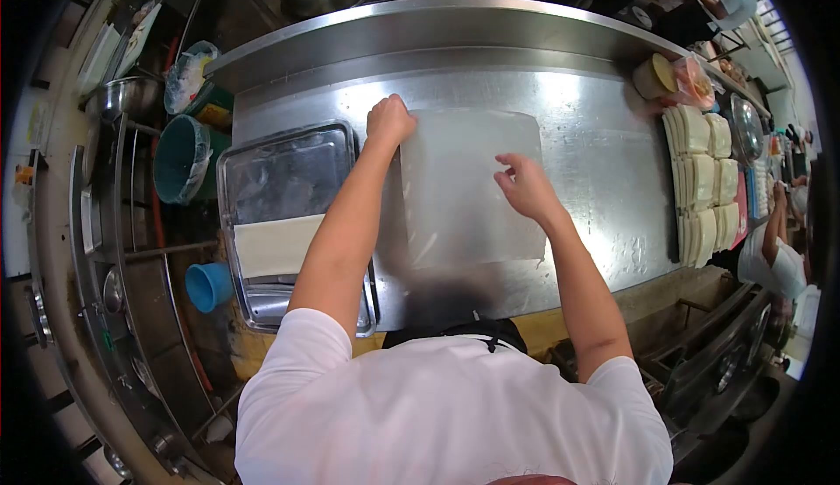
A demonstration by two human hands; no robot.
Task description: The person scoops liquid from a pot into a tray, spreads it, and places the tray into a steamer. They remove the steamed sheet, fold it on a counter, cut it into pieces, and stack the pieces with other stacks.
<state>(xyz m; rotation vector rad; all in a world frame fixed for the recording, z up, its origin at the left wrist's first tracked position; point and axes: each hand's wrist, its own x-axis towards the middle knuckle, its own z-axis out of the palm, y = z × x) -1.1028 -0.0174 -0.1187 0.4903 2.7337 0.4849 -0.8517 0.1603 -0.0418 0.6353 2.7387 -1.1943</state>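
Note:
A thin, translucent whitish sheet (468, 187) lies flat on the steel table (595, 161) in front of me. My left hand (391, 121) is closed at the sheet's upper left corner; what its fingers hold, if anything, is hidden. Over the right part of the sheet, my right hand (527, 186) hovers with thumb and fingers apart and nothing in it. To the left stands a metal tray (284, 174), partly behind my left forearm, with a folded white sheet (278, 247) in it.
Stacks of folded white pieces (700, 174) stand at the table's right end, near a tub (654, 77). Left of the table are a green bucket (182, 159) and a blue container (208, 287). A raised steel ledge (437, 25) runs behind. Other people (770, 262) are at far right.

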